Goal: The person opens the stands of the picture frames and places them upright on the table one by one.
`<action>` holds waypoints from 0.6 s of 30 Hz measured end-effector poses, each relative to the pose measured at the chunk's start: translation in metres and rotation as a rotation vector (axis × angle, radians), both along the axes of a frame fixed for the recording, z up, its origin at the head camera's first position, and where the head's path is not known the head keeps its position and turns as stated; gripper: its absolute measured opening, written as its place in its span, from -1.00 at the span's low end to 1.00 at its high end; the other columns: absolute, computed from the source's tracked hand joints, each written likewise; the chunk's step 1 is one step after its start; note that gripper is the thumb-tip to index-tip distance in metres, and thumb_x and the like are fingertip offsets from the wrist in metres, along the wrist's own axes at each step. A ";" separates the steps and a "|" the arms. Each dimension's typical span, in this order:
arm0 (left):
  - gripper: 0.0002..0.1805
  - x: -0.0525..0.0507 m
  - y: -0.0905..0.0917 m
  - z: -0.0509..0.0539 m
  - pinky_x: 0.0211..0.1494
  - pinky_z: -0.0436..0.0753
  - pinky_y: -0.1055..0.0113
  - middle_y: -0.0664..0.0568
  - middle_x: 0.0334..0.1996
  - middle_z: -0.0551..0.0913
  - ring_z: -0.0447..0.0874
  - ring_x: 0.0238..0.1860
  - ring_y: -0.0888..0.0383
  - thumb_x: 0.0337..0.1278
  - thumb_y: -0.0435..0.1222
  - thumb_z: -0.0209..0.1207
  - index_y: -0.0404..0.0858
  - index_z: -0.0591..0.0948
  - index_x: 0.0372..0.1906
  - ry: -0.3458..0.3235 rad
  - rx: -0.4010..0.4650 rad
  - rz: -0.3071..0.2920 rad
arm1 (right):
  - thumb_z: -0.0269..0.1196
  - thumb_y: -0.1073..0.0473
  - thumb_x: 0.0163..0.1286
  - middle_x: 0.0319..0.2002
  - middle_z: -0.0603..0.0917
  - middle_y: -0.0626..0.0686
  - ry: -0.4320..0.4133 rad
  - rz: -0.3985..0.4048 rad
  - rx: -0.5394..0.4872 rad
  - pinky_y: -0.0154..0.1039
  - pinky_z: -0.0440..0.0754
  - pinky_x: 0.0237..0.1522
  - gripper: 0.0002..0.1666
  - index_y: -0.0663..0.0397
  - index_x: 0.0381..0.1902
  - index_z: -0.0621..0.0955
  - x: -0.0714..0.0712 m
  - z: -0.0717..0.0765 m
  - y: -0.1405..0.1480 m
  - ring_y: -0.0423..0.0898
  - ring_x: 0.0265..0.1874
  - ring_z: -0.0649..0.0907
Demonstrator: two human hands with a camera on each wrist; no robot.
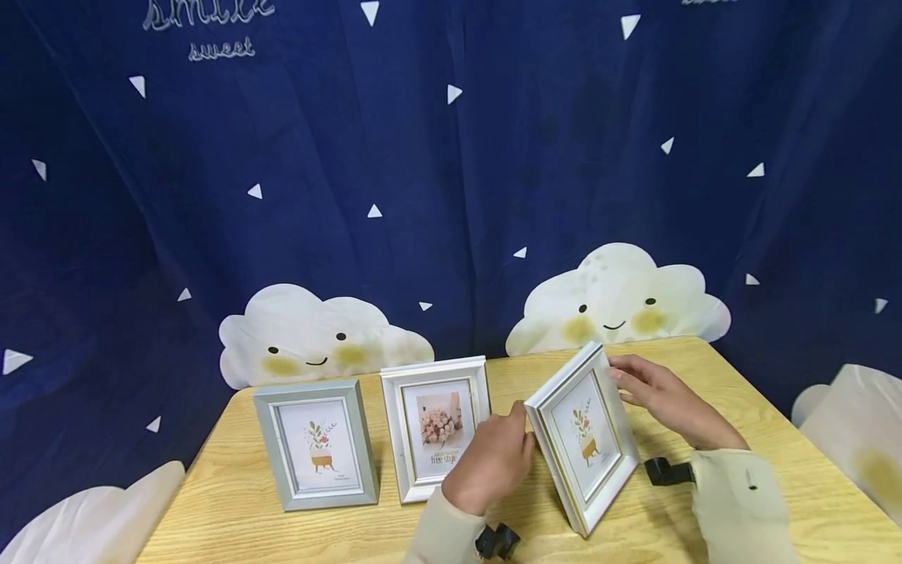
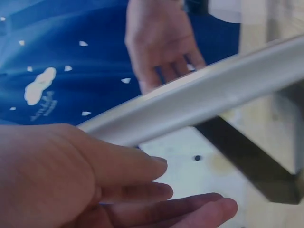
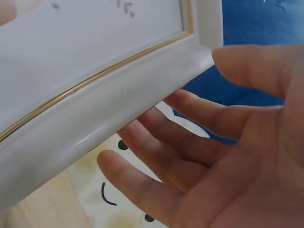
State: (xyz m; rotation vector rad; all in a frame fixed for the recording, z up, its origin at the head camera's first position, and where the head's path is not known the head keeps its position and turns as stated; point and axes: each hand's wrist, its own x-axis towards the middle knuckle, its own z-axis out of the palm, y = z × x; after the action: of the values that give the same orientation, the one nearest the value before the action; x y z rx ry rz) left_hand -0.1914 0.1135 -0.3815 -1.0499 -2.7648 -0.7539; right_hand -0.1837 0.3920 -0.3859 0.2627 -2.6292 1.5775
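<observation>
A white picture frame [image 1: 629, 429] with a gold inner line and a potted-flower print stands angled on the wooden table. Its dark back leg [image 2: 251, 159] shows in the left wrist view. At its right edge my right hand [image 1: 665, 395] holds it, thumb at the rim and fingers [image 3: 142, 152] reaching behind. My left hand [image 1: 493, 458] is by the frame's left edge, its fingers [image 2: 190, 209] loosely bent with nothing between them. Whether it touches the rim, I cannot tell.
Left of the hands stand a white frame with a pink flower print [image 1: 481, 384] and a grey-blue frame [image 1: 268, 439]. The wooden table [image 1: 211, 501] ends at a dark blue curtain [image 1: 423, 157] with smiling clouds. Black wrist mounts [image 1: 669, 471] sit at both cuffs.
</observation>
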 end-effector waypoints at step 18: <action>-0.58 0.045 -0.017 0.050 0.05 0.59 0.21 0.00 0.05 0.64 0.63 0.03 0.11 0.28 -0.26 0.15 -0.23 0.49 0.21 0.218 0.203 -0.001 | -0.04 0.04 0.56 0.16 0.54 0.15 0.224 -0.123 0.072 -0.51 0.45 0.01 -0.53 0.12 0.30 0.42 0.012 0.026 -0.019 -0.11 0.11 0.53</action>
State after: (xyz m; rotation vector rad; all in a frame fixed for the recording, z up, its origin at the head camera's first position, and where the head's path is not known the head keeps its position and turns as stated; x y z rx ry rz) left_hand -0.1462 0.0968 -0.3319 -1.0254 -2.4479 -0.8442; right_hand -0.1721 0.3725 -0.3603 0.2587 -2.4820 1.3338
